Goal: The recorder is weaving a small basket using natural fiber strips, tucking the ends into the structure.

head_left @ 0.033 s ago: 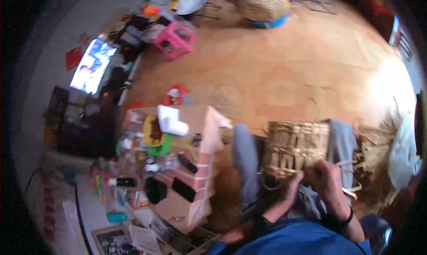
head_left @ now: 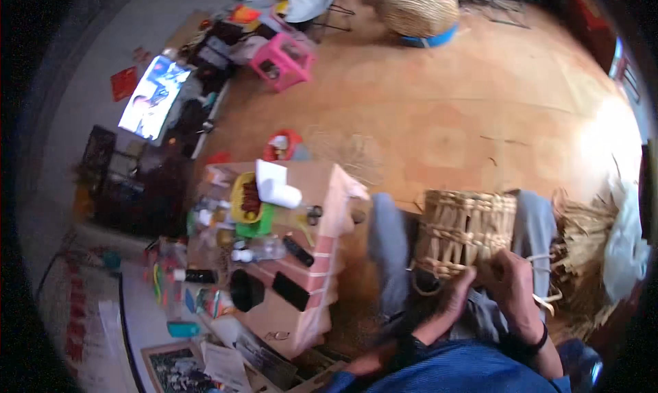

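An open-work basket (head_left: pixel 466 221) of thick, pale brown plant strands rests between my knees. My left hand (head_left: pixel 451 298) is at its near edge, thumb pressed against the weave and fingers mostly hidden below. Beside it, my right hand (head_left: pixel 510 283) is closed in a pinch at the near right edge of the basket. Whatever lies between its fingertips is hidden. Loose pale strand ends (head_left: pixel 546 302) stick out to the right of that hand. Both hands nearly meet at the basket's edge.
A low table (head_left: pixel 308 324) at left carries a phone (head_left: pixel 290 291), a remote (head_left: pixel 299 251), a black cup (head_left: pixel 245 290) and a yellow basket (head_left: pixel 247 199). Dry plant strands (head_left: pixel 582 235) lie right of my leg, beside a pale plastic bag (head_left: pixel 625 245). Farther off stands a pink stool (head_left: pixel 284 60).
The whole view has shifted slightly, so things appear a little farther right. My hands stay at the basket's near edge, with little visible movement against it.
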Demonstrator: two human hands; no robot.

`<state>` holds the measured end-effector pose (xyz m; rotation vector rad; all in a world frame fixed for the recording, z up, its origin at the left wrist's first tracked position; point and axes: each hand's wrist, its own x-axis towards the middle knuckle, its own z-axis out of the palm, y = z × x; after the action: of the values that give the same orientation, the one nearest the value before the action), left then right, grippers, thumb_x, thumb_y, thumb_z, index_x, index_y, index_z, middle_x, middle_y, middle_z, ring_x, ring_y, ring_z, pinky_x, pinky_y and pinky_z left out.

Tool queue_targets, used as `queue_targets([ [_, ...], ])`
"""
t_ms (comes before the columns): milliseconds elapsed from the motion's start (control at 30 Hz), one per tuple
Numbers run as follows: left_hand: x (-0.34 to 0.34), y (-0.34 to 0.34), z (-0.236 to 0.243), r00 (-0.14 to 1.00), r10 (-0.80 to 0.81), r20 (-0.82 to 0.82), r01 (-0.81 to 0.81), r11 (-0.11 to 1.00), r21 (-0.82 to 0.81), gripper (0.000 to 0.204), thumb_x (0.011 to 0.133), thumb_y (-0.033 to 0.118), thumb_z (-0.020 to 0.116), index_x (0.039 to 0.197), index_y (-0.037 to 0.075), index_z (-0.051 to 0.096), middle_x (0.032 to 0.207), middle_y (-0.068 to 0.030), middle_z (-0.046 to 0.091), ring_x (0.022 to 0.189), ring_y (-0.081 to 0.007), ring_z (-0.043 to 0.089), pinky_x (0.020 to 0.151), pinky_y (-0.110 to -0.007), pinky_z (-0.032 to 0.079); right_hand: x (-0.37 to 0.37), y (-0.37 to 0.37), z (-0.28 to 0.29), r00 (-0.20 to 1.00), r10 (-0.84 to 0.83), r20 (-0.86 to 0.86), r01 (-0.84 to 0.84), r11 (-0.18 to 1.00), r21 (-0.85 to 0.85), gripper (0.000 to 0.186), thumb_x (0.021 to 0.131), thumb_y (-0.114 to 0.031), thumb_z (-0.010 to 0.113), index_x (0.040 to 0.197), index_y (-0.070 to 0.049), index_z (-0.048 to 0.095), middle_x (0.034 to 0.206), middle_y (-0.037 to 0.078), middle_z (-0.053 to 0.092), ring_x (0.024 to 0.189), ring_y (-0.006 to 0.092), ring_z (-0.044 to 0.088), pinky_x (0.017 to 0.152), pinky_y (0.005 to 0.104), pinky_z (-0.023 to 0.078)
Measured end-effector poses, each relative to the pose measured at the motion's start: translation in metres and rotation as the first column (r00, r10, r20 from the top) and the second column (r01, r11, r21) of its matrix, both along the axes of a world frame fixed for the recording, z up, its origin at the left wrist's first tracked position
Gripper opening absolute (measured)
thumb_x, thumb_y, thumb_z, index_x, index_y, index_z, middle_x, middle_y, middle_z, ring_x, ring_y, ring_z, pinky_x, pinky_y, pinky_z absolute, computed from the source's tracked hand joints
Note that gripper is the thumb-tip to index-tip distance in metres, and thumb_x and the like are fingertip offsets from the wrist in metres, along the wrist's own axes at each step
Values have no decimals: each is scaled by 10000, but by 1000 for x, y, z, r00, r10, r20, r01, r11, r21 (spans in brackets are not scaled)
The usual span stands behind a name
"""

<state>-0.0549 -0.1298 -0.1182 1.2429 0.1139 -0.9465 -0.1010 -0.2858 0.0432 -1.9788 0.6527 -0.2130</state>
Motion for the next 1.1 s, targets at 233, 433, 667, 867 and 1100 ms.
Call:
queue_targets([
  [233, 8, -6, 23, 999, 26, 43, -26, 1000, -13, 507, 1125, 369, 597, 1463, -8, 626, 1451, -114, 666, 1346, -226, 601, 1186, -404, 460, 2, 13, -24, 991, 94, 97, -58, 944, -324, 209, 893, -71, 770, 859, -4, 576, 756, 183, 604, 697, 414, 635, 622, 479, 488],
  [433, 1, 1, -22, 962, -148, 228, 154, 988, -5, 483, 1155, 339, 544, 1484, -7, 615, 1492, -104, 652, 1363, -231, 598, 1190, -414, 459, -6, 14, -25, 976, 218, -23, -199, 840, -505, 111, 960, -99, 711, 932, -46, 618, 832, 157, 574, 738, 398, 643, 609, 511, 486],
  [667, -4, -10, -12, 990, -111, 83, 128, 963, -238, 470, 1170, 355, 495, 1408, -12, 665, 1387, -109, 704, 1303, -223, 640, 1184, -395, 459, -13, 0, -52, 958, 234, -168, -288, 742, -605, 108, 944, -133, 673, 1032, -71, 660, 862, 163, 611, 755, 392, 693, 605, 506, 522],
  [867, -2, -12, -18, 991, -77, 105, 99, 968, -231, 508, 1167, 406, 498, 1390, -13, 680, 1383, -119, 717, 1294, -222, 659, 1154, -403, 489, -4, -10, -56, 949, 266, -169, -313, 730, -607, 93, 944, -159, 679, 980, -79, 651, 893, 167, 630, 745, 414, 702, 600, 501, 535],
  [1100, -7, -8, -3, 948, -6, 318, -15, 998, 63, 587, 1153, 490, 501, 1310, -33, 714, 1305, -176, 752, 1210, -261, 694, 1086, -406, 506, 5, 12, -42, 989, 135, -57, -144, 813, -564, 135, 888, -125, 753, 828, -61, 651, 853, 130, 598, 781, 364, 663, 620, 483, 519],
])
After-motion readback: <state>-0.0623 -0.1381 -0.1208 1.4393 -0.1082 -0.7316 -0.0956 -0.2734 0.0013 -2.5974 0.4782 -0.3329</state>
